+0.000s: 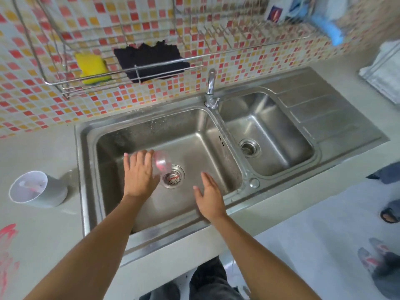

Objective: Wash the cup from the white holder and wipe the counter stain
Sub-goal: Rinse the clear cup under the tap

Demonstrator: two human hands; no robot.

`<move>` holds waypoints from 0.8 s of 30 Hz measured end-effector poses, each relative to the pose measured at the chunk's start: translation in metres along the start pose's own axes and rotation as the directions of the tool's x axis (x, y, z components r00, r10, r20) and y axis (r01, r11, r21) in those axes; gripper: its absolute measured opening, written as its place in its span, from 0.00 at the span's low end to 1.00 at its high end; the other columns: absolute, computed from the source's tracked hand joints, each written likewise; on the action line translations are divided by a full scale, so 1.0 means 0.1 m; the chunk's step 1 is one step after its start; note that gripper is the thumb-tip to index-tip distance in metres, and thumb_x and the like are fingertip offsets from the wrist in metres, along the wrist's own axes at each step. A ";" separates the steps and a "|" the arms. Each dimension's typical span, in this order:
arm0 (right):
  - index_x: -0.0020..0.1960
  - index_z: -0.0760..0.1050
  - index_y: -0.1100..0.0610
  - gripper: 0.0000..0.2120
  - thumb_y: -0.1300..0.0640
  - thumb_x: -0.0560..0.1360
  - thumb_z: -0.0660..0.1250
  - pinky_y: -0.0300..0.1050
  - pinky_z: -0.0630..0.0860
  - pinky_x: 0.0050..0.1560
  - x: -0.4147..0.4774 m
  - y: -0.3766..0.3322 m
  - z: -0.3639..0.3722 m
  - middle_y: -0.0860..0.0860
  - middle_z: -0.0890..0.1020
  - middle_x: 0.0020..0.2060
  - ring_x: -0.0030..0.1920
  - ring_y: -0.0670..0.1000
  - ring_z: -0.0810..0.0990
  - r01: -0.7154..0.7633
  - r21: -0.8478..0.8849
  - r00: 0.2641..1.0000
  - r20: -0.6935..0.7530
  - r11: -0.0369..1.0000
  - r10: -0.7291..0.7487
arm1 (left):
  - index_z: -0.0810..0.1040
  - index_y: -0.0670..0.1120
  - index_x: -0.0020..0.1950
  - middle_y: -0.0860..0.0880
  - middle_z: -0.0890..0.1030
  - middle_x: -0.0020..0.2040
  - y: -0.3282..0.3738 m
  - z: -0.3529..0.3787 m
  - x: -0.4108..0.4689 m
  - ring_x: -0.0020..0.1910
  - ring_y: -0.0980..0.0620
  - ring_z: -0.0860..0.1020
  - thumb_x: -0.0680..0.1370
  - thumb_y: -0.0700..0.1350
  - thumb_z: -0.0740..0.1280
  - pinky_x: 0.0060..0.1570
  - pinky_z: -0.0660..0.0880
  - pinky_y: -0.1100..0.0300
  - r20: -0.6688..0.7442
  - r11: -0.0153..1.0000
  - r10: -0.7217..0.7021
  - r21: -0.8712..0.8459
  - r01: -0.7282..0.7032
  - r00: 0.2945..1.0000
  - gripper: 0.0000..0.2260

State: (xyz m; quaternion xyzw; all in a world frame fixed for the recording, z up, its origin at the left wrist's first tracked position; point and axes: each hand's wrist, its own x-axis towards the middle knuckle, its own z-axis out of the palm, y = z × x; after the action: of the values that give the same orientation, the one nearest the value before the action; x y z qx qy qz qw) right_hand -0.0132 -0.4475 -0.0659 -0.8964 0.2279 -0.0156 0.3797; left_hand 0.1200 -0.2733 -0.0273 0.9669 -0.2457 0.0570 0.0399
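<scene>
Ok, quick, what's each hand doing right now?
Left hand: holding the clear cup over the sink.
Right hand: open, holding nothing.

The left hand [138,176] is holding the cup [161,164] over the left basin [194,131], just left of the drain strainer [174,177]; the right hand [208,199] is hovering to the strainer's right. The holder [36,189] is standing on the counter [43,152], left of that basin.

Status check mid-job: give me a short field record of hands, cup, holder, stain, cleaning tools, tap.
left hand: holds the cup over the left basin
cup: clear, tipped, beside the drain
right hand: open, empty, over the same basin
white holder: on the counter, left of the basin
stain: red, counter's far left
sponge: yellow, in the wall rack
cloth: dark, beside the sponge
tap: no stream visible
</scene>
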 end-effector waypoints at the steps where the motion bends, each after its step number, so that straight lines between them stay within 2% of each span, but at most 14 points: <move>1: 0.75 0.60 0.59 0.27 0.53 0.79 0.62 0.42 0.57 0.72 0.12 0.04 -0.15 0.56 0.66 0.73 0.74 0.53 0.63 -0.027 0.016 0.999 -0.037 1.000 0.027 | 0.69 0.41 0.66 0.40 0.75 0.58 0.09 -0.03 0.04 0.58 0.37 0.73 0.62 0.48 0.79 0.68 0.62 0.37 -0.016 0.999 -0.034 -0.038 0.033 0.999 0.36; 4: 0.76 0.61 0.56 0.26 0.53 0.79 0.61 0.47 0.65 0.69 0.56 0.14 -0.62 0.54 0.68 0.72 0.71 0.55 0.68 -0.097 0.030 0.990 -0.099 0.995 0.099 | 0.68 0.40 0.67 0.41 0.75 0.59 0.44 -0.10 0.23 0.60 0.38 0.73 0.65 0.48 0.76 0.66 0.64 0.37 -0.038 0.974 -0.153 -0.176 0.144 0.987 0.34; 8: 0.75 0.61 0.59 0.26 0.56 0.78 0.62 0.48 0.67 0.65 1.27 0.15 -1.08 0.58 0.72 0.69 0.67 0.59 0.71 -0.065 0.035 0.992 -0.104 0.997 0.069 | 0.66 0.41 0.68 0.44 0.74 0.59 0.89 -0.19 0.57 0.60 0.41 0.74 0.66 0.49 0.73 0.69 0.59 0.39 -0.016 0.873 -0.281 -0.419 0.249 0.960 0.34; 11: 0.77 0.55 0.60 0.30 0.56 0.79 0.62 0.45 0.59 0.71 1.79 0.05 -1.26 0.57 0.63 0.75 0.73 0.56 0.63 -0.006 -0.025 0.999 -0.040 1.000 0.005 | 0.66 0.42 0.68 0.44 0.74 0.61 1.10 -0.30 0.82 0.63 0.41 0.69 0.66 0.50 0.77 0.66 0.64 0.45 0.003 0.788 -0.312 -0.557 0.260 0.950 0.36; 13: 0.78 0.52 0.60 0.32 0.55 0.79 0.61 0.46 0.57 0.73 2.09 -0.04 -1.30 0.55 0.59 0.76 0.75 0.55 0.60 0.021 -0.043 1.000 -0.003 0.999 -0.021 | 0.66 0.40 0.66 0.44 0.74 0.61 1.18 -0.38 0.94 0.62 0.41 0.67 0.66 0.50 0.78 0.62 0.67 0.48 0.006 0.743 -0.315 -0.621 0.250 0.949 0.35; 17: 0.78 0.49 0.60 0.33 0.55 0.79 0.62 0.48 0.59 0.72 2.48 -0.21 -1.25 0.56 0.59 0.76 0.74 0.57 0.61 0.049 -0.035 0.996 0.071 0.998 -0.046 | 0.65 0.42 0.69 0.45 0.74 0.61 1.22 -0.47 1.13 0.59 0.45 0.67 0.66 0.45 0.79 0.55 0.62 0.60 -0.018 0.725 -0.300 -0.654 0.216 0.954 0.36; 19: 0.78 0.48 0.58 0.35 0.54 0.78 0.64 0.50 0.62 0.71 2.60 -0.22 -1.19 0.55 0.61 0.75 0.73 0.58 0.64 0.042 -0.007 0.995 0.090 0.999 -0.041 | 0.65 0.44 0.70 0.46 0.74 0.62 1.20 -0.48 1.19 0.60 0.47 0.66 0.66 0.44 0.79 0.55 0.61 0.61 0.005 0.715 -0.303 -0.660 0.231 0.953 0.36; 22: 0.77 0.52 0.52 0.33 0.57 0.77 0.63 0.54 0.71 0.65 2.70 -0.18 -1.13 0.54 0.71 0.70 0.66 0.60 0.72 0.062 -0.002 0.993 0.099 0.998 -0.062 | 0.66 0.44 0.68 0.46 0.74 0.63 1.18 -0.42 1.27 0.60 0.45 0.67 0.66 0.45 0.79 0.55 0.62 0.61 0.050 0.695 -0.321 -0.666 0.271 0.946 0.36; 24: 0.77 0.53 0.52 0.33 0.61 0.76 0.62 0.55 0.71 0.65 2.73 -0.13 -1.10 0.54 0.69 0.71 0.66 0.60 0.72 0.139 -0.071 0.978 0.170 0.988 -0.125 | 0.67 0.44 0.67 0.46 0.75 0.63 1.21 -0.37 1.31 0.60 0.44 0.69 0.65 0.46 0.80 0.55 0.63 0.60 0.063 0.683 -0.322 -0.675 0.278 0.945 0.36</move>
State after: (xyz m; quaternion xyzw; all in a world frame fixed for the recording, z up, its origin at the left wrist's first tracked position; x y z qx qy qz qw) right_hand 0.2146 -0.6283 -0.0180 -0.9228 0.1361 0.0428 0.3578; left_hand 0.1731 -0.4372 0.0328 0.9104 -0.0866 -0.0141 0.4042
